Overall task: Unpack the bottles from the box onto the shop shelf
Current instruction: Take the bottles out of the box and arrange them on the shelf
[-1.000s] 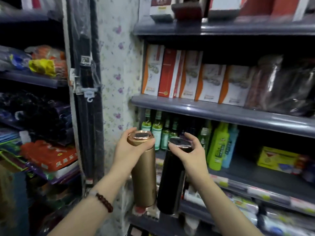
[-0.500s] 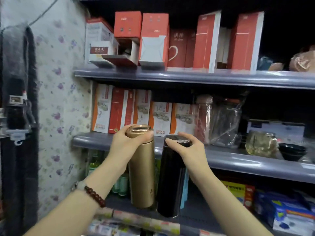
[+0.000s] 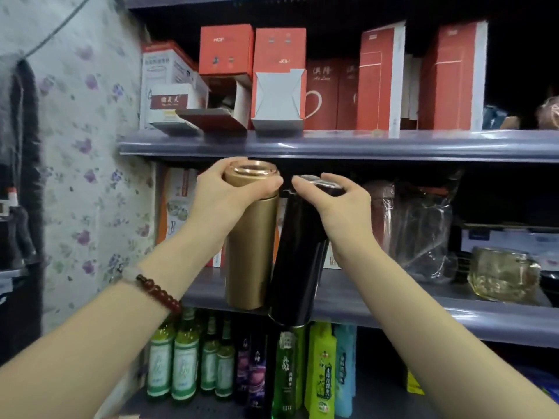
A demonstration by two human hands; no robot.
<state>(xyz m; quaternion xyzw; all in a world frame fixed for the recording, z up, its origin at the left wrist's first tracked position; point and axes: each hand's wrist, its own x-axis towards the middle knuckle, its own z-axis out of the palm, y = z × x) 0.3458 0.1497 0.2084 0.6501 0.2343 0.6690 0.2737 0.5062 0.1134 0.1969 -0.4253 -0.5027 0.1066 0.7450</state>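
Note:
My left hand (image 3: 225,196) grips the cap end of a tall gold bottle (image 3: 250,252), held upright in the air. My right hand (image 3: 335,204) grips the top of a glossy black bottle (image 3: 298,267), which hangs slightly tilted and touches the gold one. Both bottles are in front of the middle shelf (image 3: 423,313), their tops just below the upper shelf (image 3: 332,145). The box they came from is out of view.
Red and white cartons (image 3: 381,83) crowd the upper shelf, some with open flaps. Plastic-wrapped items (image 3: 420,225) and a glass bowl (image 3: 503,273) sit on the middle shelf at right. Green bottles (image 3: 184,361) stand below. A floral wall (image 3: 87,146) is left.
Both hands have lifted the two bottles from the lower shelf level up to just under the upper shelf. My view has tilted upward with them.

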